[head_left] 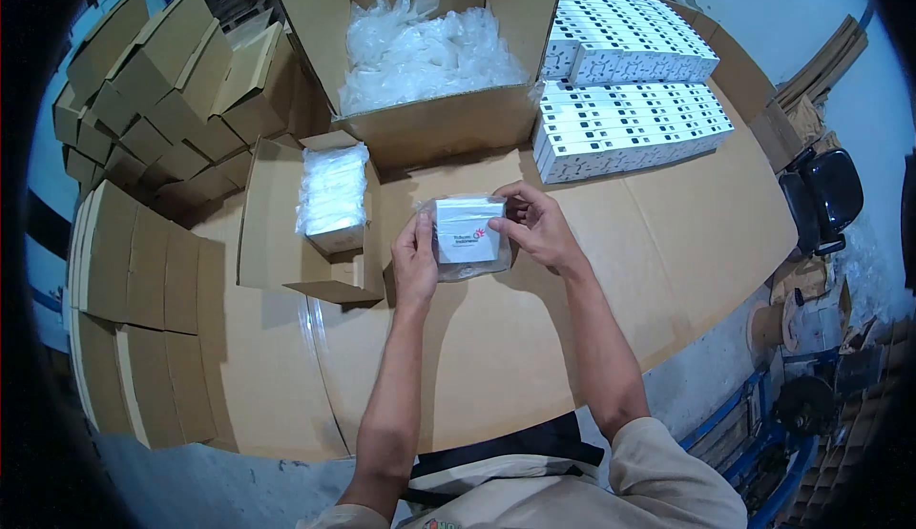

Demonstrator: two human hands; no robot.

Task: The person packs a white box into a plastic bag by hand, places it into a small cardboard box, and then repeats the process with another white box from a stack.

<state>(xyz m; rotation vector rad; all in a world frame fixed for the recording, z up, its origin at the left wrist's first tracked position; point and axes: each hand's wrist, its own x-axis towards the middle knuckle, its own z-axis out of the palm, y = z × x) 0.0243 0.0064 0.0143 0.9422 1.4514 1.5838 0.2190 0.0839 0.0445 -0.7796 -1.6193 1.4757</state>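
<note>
A small white box (pixel 463 243) with a red logo and dark print sits inside a clear plastic bag (pixel 487 269). My left hand (pixel 415 260) grips the left side of the bagged box, thumb along its edge. On the right, my right hand (pixel 541 230) pinches the upper right corner, with its thumb over the front. Just left of my hands stands an open carton (pixel 267 212), partly filled with a row of white plastic-wrapped boxes (pixel 334 190). Behind, a large open carton (pixel 434 133) holds a heap of clear plastic bags (pixel 429 52).
Rows of white boxes with dark marks (pixel 630 128) are stacked at the back right. Open brown cartons (pixel 176 81) pile up at the back left, and closed cartons (pixel 143 271) line the left edge. Cardboard covers the table (pixel 668 243). A black chair (pixel 825 200) stands beyond its right edge.
</note>
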